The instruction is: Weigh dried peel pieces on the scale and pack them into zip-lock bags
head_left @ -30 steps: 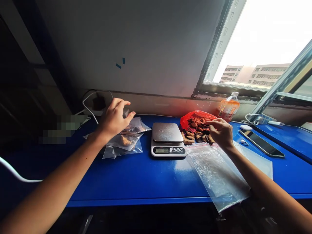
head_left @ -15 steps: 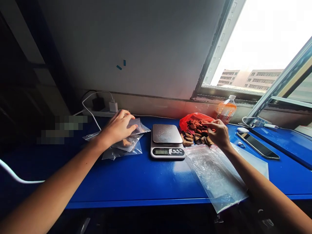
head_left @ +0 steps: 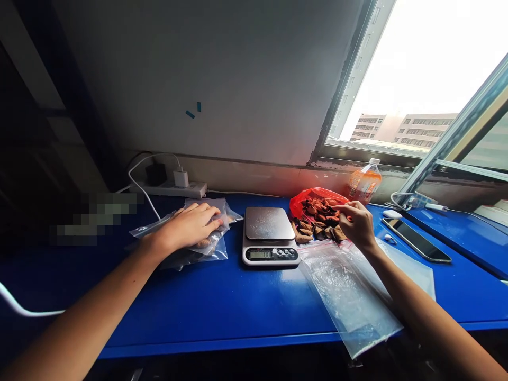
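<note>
My left hand (head_left: 194,223) lies flat with its fingers stretched out over clear plastic bags (head_left: 216,250); a brown lump shows in them under my palm. My right hand (head_left: 357,222) is closed in a pinch by the red plastic bag (head_left: 297,203), and whatever its fingertips hold is too small to make out. Dried brown pieces (head_left: 317,230) fill the mouth of the red bag and spill onto the table. Between my hands stands a digital kitchen scale (head_left: 270,225) with a bare steel plate and a display that seems to read zero. Flat zip bags (head_left: 349,291) lie below my right wrist.
The blue table (head_left: 222,317) ends at a front edge that the zip bags overhang. To the right are a phone (head_left: 416,239), a white earbud case (head_left: 392,214) and an earbud (head_left: 390,239). An orange drink bottle (head_left: 365,182) and a power strip (head_left: 194,189) stand at the back.
My left hand has come down onto the clear bags and flattened over them. My right hand stays pinched beside the red bag. The view has shifted slightly.
</note>
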Demonstrator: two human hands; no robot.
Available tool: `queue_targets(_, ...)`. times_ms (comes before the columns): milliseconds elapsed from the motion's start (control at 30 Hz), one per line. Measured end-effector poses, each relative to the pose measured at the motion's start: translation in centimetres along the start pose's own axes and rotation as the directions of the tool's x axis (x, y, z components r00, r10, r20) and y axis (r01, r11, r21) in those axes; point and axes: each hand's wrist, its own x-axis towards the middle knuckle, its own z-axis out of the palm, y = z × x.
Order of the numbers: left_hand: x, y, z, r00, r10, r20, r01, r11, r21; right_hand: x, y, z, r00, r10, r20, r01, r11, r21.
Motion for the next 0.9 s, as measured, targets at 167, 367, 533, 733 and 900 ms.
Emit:
queue_targets(167, -0.5, 1.1, -0.8, 0.998, -0.029, 0.058, 0.027, 0.999, 0.032, -0.1, 0.9, 0.2, 0.999, 0.015, -0.030, -0.015, 1.000, 0.006)
queue_targets(367, -0.2, 0.4, -0.2, 0.997, 0.000, 0.071, -0.004, 0.999, 0.050, -0.2, 1.2, 0.6, 0.997, 0.063, 0.046, -0.061, 0.997, -0.044)
queue_targets(533, -0.2, 0.3, -0.1, 0.997, 0.030, 0.071, -0.034, 0.997, 0.065, 0.8, 1.8, 1.2, 0.987, 0.088, 0.136, -0.074, 0.992, -0.105)
queue_targets(733, -0.7, 1.5, -1.0, 0.997, -0.007, 0.080, 0.002, 0.998, 0.062, 3.7, 2.2, 3.1, 0.907, 0.046, 0.418, 0.083, 0.955, -0.284)
queue_targets(900, -0.8, 1.4, -0.7, 0.998, -0.011, 0.069, 0.007, 0.999, 0.047, 4.7, 2.4, 4.1, 0.905, 0.080, 0.417, 0.065, 0.944, -0.323)
